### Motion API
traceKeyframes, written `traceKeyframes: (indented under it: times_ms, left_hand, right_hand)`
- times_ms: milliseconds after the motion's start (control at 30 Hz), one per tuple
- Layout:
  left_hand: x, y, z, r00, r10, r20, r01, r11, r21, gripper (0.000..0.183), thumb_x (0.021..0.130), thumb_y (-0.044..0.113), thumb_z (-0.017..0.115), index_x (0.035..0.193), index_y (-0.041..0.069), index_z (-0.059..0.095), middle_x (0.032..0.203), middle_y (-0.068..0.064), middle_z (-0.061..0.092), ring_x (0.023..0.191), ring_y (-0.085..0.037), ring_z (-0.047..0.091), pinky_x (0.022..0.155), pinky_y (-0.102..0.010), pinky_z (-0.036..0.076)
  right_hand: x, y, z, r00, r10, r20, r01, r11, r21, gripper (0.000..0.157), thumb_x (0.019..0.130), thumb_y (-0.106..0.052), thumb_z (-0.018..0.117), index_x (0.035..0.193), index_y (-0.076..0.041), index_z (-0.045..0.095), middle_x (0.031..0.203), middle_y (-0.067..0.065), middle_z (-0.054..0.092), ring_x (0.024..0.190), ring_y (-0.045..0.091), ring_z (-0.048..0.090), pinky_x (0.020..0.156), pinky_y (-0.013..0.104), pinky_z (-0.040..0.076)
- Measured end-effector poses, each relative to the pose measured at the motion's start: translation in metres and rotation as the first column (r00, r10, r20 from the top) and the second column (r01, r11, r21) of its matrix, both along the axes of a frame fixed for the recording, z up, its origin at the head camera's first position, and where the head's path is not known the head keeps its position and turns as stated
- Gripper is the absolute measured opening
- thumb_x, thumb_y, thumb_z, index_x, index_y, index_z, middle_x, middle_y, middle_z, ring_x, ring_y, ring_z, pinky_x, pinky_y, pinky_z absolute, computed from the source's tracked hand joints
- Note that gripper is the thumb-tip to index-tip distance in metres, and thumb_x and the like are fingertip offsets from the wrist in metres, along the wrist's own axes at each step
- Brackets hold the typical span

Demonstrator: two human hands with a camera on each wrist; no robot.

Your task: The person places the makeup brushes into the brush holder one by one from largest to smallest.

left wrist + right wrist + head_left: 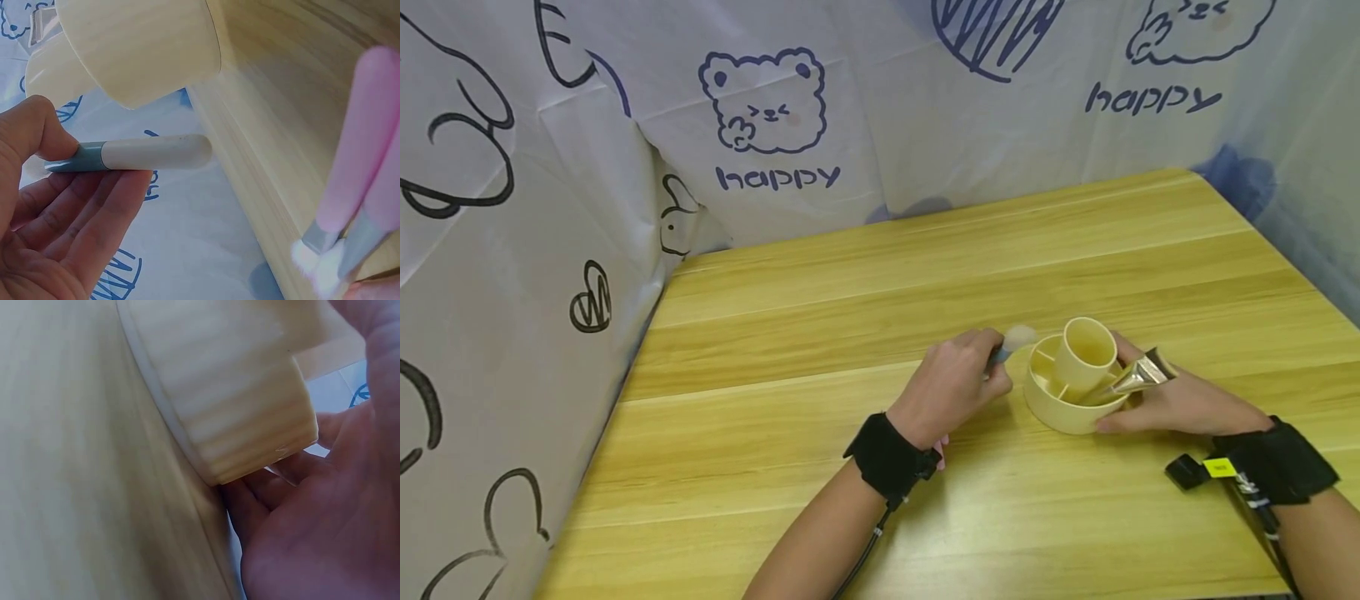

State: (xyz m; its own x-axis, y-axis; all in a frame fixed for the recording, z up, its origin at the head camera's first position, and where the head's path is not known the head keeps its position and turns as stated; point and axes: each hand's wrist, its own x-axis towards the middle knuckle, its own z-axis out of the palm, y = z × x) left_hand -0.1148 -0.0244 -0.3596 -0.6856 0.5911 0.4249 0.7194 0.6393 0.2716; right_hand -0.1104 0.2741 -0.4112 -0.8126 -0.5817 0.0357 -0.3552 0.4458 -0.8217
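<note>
Toward the right half of the counter (805,475), two hands are facing each other across a round cream cosmetic organizer (1067,415)! The left hand (951,387) is pinching a makeup brush (156,153) between thumb and fingers, clamped at the blue-grey ferrule (92,156); the pale bristles (1021,336) are pointing toward the organizer's left rim, just beside it, and that grip so near the bristles is probably giving fine control. On the other side, the right hand (1172,408) is clamping the organizer, thumb along the near wall and fingers round the far side, likely bracing it against sliding. A taller cup (1078,371) is rising from its middle, and a gold-ferruled brush (1138,377) is leaning in an outer compartment, bristles up, presumably because the low rim is propping it!

Beside the left wrist, two pink-handled brushes (359,150) are showing white tips; I cannot tell what is supporting them.

Underneath it all, yellowish wood grain is running lengthwise across the counter, catching a soft glare. Around it, white sheets (880,167) are hanging, wrinkled, showing cartoon bears and cheerful "happy" lettering!
</note>
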Motion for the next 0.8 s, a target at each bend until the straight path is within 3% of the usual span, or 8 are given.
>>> traceKeyframes:
  times_ms: [167,333,567,800]
  left_hand:
    - [0.0008,0.0011,0.0004,1.000,-0.007,-0.008,0.007,1.000,0.007,0.017,0.086,0.008,0.058,0.102,0.003,0.062,0.081,0.003,0.054,0.061,-0.003,0.046,0.050,-0.008,0.037]
    - [0.0013,0.0017,0.0007,1.000,-0.006,-0.012,0.007,1.000,0.018,0.015,0.086,0.008,0.057,0.100,0.003,0.062,0.079,0.004,0.052,0.061,-0.003,0.046,0.049,-0.008,0.036]
    - [0.0018,0.0032,0.0018,1.000,-0.014,-0.025,0.015,0.999,0.035,0.015,0.085,0.007,0.057,0.099,0.004,0.062,0.079,0.004,0.052,0.062,-0.004,0.046,0.050,-0.009,0.037]
    - [0.0026,0.0048,0.0029,0.998,-0.028,-0.049,0.030,0.998,0.052,0.017,0.086,0.008,0.057,0.101,0.003,0.063,0.082,0.002,0.057,0.064,-0.003,0.047,0.052,-0.008,0.038]
  right_hand:
    - [0.0012,0.0030,0.0003,1.000,-0.017,-0.016,0.018,0.996,0.086,0.103,0.079,-0.026,0.079,0.154,-0.036,0.009,0.143,0.000,0.043,0.122,0.001,0.044,0.091,0.027,0.044]
    - [0.0018,0.0023,0.0009,0.999,-0.008,-0.038,0.011,0.996,0.089,0.106,0.079,-0.024,0.079,0.155,-0.035,0.006,0.144,0.002,0.042,0.123,0.002,0.043,0.090,0.029,0.044]
    - [0.0014,-0.0019,0.0011,0.998,-0.038,0.050,0.039,0.999,-0.029,0.106,0.076,-0.016,0.081,0.153,-0.034,0.010,0.142,-0.006,0.041,0.126,0.010,0.042,0.095,0.016,0.036]
    - [-0.0006,-0.0036,0.0001,0.997,-0.072,0.025,0.073,0.996,-0.059,0.104,0.071,-0.015,0.084,0.150,-0.033,0.019,0.135,-0.006,0.046,0.120,0.012,0.047,0.092,0.016,0.039]
